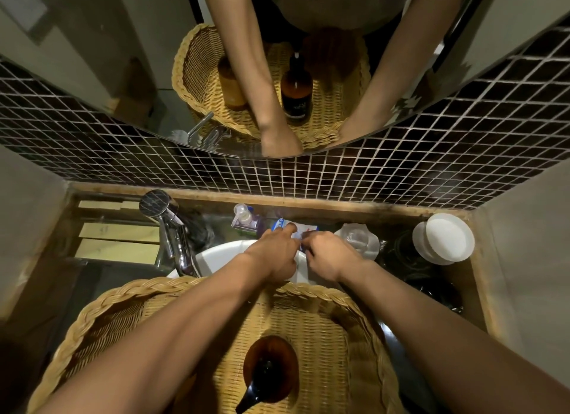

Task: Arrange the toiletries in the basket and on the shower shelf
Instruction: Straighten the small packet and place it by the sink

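Observation:
A woven wicker basket [324, 293] sits over the sink in front of me, with a brown pump bottle [271, 370] standing upright inside it. Both arms reach past the basket to the back shelf. My left hand [274, 253] and my right hand [330, 255] meet on a small white and blue packet [293, 228] lying at the shelf's middle; fingers of both hands pinch it. A small clear pump bottle with purple liquid [245, 219] stands just left of the packet. The packet's lower part is hidden by my fingers.
A chrome tap [166, 225] stands left of the white basin [222, 256]. A clear glass [357, 239] and a white lidded jar [444, 239] stand on the shelf at right. Dark mosaic tiles and a mirror [92, 74] rise behind the shelf.

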Available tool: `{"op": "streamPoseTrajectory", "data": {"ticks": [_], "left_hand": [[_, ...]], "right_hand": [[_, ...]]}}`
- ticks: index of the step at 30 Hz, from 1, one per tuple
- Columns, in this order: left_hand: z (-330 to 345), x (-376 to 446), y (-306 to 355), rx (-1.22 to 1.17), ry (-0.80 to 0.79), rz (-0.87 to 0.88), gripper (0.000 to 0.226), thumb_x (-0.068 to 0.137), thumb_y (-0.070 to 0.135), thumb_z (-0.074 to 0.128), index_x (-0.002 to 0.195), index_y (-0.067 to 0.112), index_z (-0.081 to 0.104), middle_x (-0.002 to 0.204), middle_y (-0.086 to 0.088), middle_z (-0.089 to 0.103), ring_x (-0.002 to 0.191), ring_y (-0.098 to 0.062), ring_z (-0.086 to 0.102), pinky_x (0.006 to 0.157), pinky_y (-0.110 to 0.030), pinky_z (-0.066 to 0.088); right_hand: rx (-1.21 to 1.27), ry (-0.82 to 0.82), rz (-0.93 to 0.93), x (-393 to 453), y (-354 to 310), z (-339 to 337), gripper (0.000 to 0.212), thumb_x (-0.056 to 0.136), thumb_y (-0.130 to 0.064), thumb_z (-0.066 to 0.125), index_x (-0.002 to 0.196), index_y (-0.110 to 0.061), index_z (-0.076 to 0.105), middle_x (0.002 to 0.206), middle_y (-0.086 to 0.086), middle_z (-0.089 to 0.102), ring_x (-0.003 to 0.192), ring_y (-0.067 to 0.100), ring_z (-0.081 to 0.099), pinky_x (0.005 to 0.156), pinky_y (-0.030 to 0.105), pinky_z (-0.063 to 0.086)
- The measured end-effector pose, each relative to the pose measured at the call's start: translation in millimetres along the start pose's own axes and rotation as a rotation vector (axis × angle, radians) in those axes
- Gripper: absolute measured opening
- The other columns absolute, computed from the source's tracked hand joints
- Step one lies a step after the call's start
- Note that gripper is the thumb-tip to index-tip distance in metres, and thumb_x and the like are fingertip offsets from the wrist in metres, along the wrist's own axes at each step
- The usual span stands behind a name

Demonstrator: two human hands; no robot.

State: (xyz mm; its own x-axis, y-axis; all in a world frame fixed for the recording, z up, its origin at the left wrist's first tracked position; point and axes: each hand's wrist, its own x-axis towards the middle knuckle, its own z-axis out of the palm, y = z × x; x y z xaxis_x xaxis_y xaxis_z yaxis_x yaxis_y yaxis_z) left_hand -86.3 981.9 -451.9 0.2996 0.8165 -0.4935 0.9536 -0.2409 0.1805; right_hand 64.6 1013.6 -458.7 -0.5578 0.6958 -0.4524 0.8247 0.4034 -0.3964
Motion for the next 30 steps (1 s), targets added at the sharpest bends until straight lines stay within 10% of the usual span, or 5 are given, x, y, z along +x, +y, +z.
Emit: {"op": "streamPoseTrajectory", "data": {"ticks": [30], "left_hand": [[-11,7,-2,-0.108,-0.185,-0.089,0.065,0.083,0.022,0.051,0.148,0.022,0.04,0.158,-0.013,0.023,0.14,-0.038,0.03,0.115,-0.045,0.028]], "right_hand": [[0.037,-0.039,-0.018,4,3,-7,0.037,0.097,-0.015,0.048,0.129,-0.025,0.064,0.128,0.002,0.063,0.115,0.023,0.059,0.095,0.041,0.05]]}}
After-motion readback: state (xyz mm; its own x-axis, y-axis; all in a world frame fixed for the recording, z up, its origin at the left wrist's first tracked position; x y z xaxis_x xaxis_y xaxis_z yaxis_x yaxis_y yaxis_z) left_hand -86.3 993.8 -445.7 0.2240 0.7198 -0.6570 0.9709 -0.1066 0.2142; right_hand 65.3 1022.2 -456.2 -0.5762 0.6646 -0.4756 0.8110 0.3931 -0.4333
